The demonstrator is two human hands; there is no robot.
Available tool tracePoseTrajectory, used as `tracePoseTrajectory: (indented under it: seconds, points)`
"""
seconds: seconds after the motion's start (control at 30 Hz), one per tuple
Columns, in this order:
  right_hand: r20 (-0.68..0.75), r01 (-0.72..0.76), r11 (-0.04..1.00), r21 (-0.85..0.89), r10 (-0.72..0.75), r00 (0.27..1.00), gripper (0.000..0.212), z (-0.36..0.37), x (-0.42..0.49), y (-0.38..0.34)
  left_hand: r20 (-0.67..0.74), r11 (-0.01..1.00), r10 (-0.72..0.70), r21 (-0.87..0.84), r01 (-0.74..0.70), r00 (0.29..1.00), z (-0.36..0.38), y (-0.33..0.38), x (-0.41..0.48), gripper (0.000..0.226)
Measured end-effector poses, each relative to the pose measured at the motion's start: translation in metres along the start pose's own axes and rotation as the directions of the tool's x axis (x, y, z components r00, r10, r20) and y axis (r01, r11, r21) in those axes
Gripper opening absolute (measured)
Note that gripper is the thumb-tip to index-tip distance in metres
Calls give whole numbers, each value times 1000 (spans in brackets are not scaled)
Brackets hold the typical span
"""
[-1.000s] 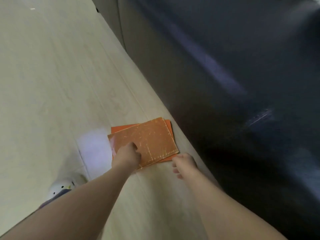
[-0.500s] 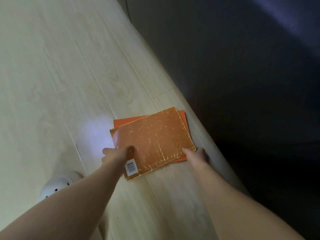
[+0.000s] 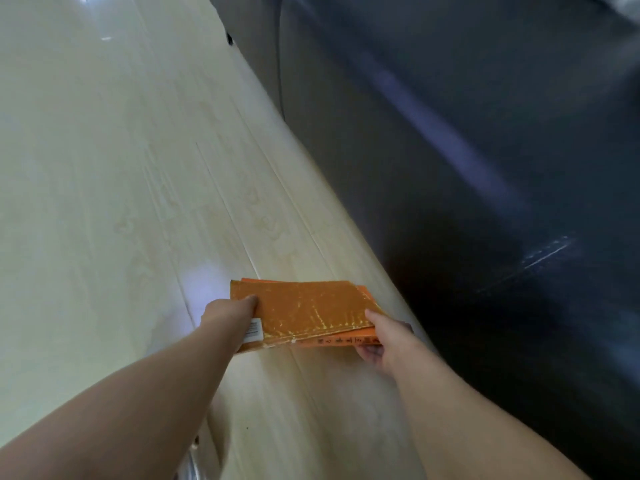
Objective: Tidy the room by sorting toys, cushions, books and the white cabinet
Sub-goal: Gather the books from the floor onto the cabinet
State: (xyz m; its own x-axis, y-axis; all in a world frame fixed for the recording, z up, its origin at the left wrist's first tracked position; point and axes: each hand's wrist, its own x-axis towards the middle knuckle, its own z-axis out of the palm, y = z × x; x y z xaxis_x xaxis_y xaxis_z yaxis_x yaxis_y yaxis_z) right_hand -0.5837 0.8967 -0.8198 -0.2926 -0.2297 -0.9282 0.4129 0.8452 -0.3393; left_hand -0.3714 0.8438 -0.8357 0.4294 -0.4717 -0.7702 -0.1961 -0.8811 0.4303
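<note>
A small stack of orange books [image 3: 304, 311] is lifted off the pale wooden floor, its near edge raised toward me. The top book has a worn, scratched orange cover with a white barcode sticker at its near left corner. A brighter orange book lies under it, its spine with printed characters facing me. My left hand [image 3: 230, 311] grips the stack's left edge, thumb on top. My right hand [image 3: 384, 336] holds the near right corner, thumb on the cover and fingers underneath.
A dark leather sofa [image 3: 467, 168] fills the right side, its base running diagonally close beside the books. Pale wood flooring [image 3: 121, 202] stretches away to the left and far side, with a bright light reflection just left of the books.
The books lay flat on the floor a second ago with my hands reaching to their edges. Both hands now grip the stack and have raised it off the floor.
</note>
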Motion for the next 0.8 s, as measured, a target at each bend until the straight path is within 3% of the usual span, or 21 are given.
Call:
tracePoseTrajectory:
  seconds: [0.13, 0.5, 0.67, 0.8]
  points:
    - [17, 56, 998, 4, -56, 998, 34, -15, -66, 1, -47, 997, 73, 23, -72, 996, -32, 6, -48, 41]
    - [70, 303, 945, 126, -313, 947, 15, -89, -247, 11, -56, 947, 320, 52, -317, 946, -102, 30, -206, 46]
    - [0, 412, 884, 223, -422, 906, 19, -152, -318, 24, 16, 901, 431, -55, -430, 902, -104, 33, -299, 40]
    - [-98, 494, 820, 291, -488, 867, 20, -211, -357, 38, 78, 851, 524, -30, -524, 848, -91, 30, -372, 36]
